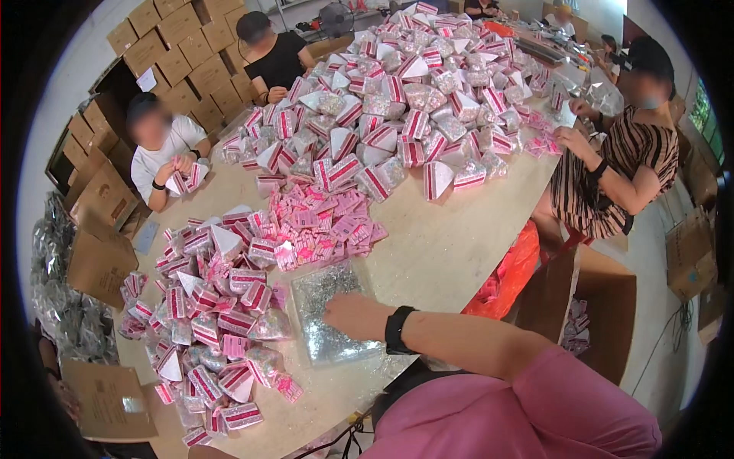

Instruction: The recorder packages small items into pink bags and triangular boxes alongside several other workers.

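My right hand [355,316] reaches over a shallow clear tray [299,315] of small, shiny silver pieces, its fingers curled down and their tips hidden from view. A black band [397,329] circles that wrist. My left hand is out of view. Just beyond the tray lies a pile of small pink printed cards [325,223]. To its left is a heap of clear filled packets with pink-and-white striped headers [205,321].
A much bigger heap of similar packets [390,99] covers the far table [451,237]. Other people sit around it, one in stripes [612,168] at right handling something. An open carton [612,298] and an orange-red bag [508,268] stand by the right edge; cartons [180,57] are stacked behind.
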A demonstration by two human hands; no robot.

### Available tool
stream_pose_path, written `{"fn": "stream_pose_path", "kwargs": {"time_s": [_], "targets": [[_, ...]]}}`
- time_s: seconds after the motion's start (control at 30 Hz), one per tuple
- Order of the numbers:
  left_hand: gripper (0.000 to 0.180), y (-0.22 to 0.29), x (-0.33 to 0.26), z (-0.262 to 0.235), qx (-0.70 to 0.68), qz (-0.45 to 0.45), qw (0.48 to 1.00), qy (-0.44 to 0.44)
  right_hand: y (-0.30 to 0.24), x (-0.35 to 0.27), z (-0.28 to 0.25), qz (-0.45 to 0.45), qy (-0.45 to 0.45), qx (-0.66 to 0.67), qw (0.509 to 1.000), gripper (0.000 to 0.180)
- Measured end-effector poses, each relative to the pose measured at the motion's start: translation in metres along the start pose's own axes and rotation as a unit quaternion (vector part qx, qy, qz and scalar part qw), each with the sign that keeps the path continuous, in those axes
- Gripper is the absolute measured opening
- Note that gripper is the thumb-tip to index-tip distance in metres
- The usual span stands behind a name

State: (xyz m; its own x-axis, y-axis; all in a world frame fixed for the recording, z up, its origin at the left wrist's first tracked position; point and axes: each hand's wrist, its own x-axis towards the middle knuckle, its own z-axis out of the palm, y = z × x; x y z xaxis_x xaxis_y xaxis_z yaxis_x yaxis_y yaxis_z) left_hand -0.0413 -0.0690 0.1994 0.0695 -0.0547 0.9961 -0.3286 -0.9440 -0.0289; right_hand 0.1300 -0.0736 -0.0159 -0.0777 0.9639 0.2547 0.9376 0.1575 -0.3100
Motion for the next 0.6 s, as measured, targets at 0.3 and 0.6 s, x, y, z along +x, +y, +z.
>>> {"fn": "stream_pose_path", "kwargs": {"time_s": [0.3,0.6], "targets": [[0.028,-0.002,-0.005,0.004,-0.011,-0.005,1.0,-0.006,-0.006,0.01,0.008,-0.049,-0.04,-0.12,0.991,0.009],[0.029,-0.004,-0.011,-0.004,0.01,-0.003,1.0,-0.007,0.007,0.018,0.005,-0.04,0.034,0.016,0.999,0.018]]}}
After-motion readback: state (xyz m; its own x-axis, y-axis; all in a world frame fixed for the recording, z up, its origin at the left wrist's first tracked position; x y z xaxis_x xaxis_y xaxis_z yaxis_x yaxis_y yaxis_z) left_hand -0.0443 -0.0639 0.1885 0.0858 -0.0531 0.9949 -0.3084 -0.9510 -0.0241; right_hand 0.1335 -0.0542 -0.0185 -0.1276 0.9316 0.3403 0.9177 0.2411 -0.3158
